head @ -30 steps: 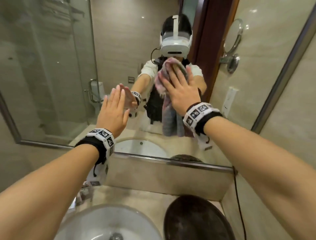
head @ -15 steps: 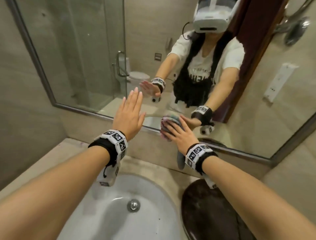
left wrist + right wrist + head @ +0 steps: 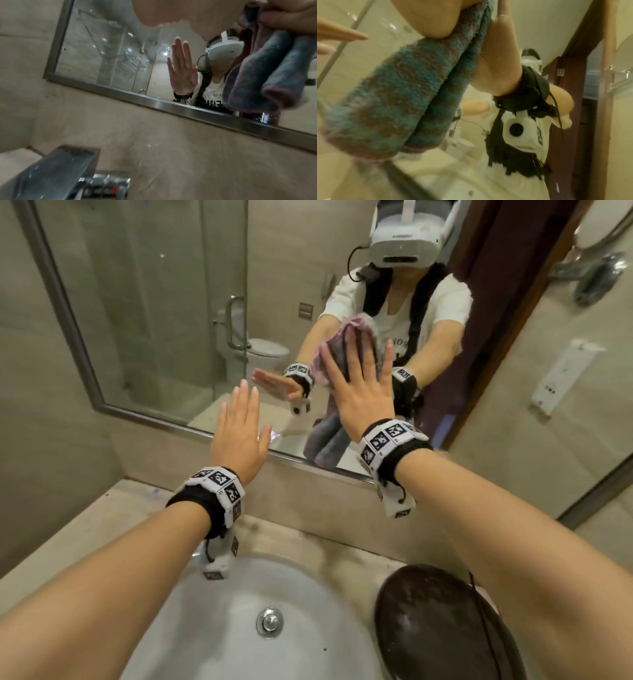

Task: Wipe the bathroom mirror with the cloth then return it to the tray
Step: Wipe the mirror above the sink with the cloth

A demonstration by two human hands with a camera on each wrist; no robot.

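While right hand (image 3: 364,402) presses one cloth (image 3: 325,436) | mirror (image 3: 164,313) | left hand (image 3: 239,433) flat

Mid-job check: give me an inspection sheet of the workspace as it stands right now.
Surface: beige counter with white sink.
Job's things: cloth pressed flat on mirror; dark tray right of the sink.
Clutter: nothing seen.
Grippers: right hand flat on the cloth; left hand open, fingers straight, holding nothing.
Cables: thin black cable across the tray.
Surroundings: chrome faucet, tiled walls.
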